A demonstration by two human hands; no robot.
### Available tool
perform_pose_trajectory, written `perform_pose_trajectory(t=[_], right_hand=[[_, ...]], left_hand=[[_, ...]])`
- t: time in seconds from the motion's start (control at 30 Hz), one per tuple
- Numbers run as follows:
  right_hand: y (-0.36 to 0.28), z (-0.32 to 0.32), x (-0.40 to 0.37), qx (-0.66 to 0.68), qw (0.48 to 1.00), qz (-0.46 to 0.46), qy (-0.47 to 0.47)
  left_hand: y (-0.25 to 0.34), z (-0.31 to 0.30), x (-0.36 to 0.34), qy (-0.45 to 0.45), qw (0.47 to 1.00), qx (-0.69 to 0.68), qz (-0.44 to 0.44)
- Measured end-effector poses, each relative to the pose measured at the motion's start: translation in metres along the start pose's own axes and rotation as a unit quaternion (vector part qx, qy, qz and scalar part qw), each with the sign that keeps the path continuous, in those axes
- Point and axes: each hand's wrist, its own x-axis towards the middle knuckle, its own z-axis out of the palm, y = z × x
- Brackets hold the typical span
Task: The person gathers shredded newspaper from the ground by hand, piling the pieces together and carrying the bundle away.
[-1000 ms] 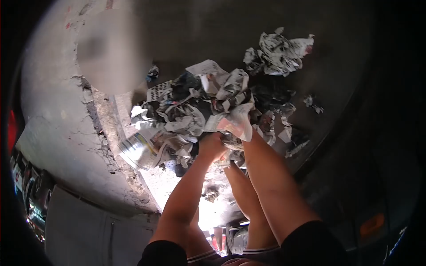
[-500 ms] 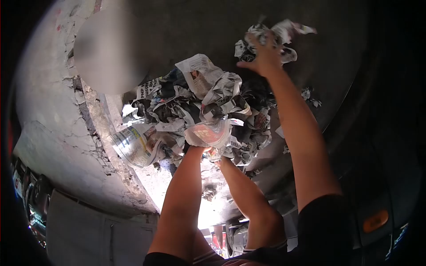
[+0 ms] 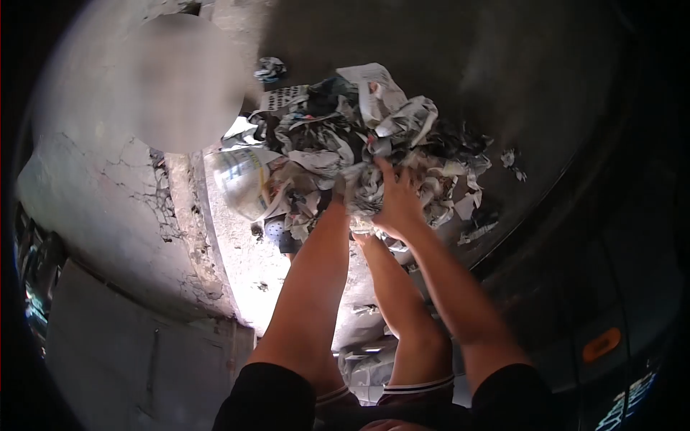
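Note:
A crumpled ball of newspaper [image 3: 365,188] sits between my two hands, above a pile of torn and crumpled newspaper [image 3: 320,136]. My right hand [image 3: 397,205] curves over the ball's right side, thumb below and fingers bent above it. On the other side, my left hand [image 3: 339,195] presses against the ball; its fingers are blurred and mostly hidden by paper. A flat newspaper sheet [image 3: 374,90] sticks up from the far side of the pile.
Left of the pile lies a whitish printed container [image 3: 242,183], beside a shoe with holes [image 3: 275,230]. A cracked wall [image 3: 93,187] stands at left. Dark vehicle bodywork with an orange lamp [image 3: 601,345] is at right. Loose paper scraps [image 3: 512,164] lie beyond the pile.
My right hand has come back from crumpled paper at the far right to the ball near my left hand. The sheet over my left hand no longer shows spread out. The view has shifted.

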Motion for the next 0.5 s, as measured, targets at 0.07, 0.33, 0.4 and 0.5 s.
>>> perform_pose_trajectory(t=[0.07,0.33,0.4,0.5], right_hand=[[-0.011,0.007,0.021,0.026,0.997,0.066,-0.022],[-0.038,0.030,0.061,-0.089,0.978,0.187,0.014],[-0.034,0.039,0.070,-0.119,0.974,0.194,0.023],[-0.039,0.033,0.075,-0.117,0.975,0.187,0.012]], left_hand=[[0.005,-0.017,-0.006,-0.050,0.993,-0.085,-0.062],[0.145,-0.216,-0.121,0.078,0.968,-0.238,-0.001],[0.137,-0.222,-0.173,0.163,0.943,-0.271,-0.105],[0.105,-0.218,-0.224,0.358,0.888,-0.176,-0.229]])
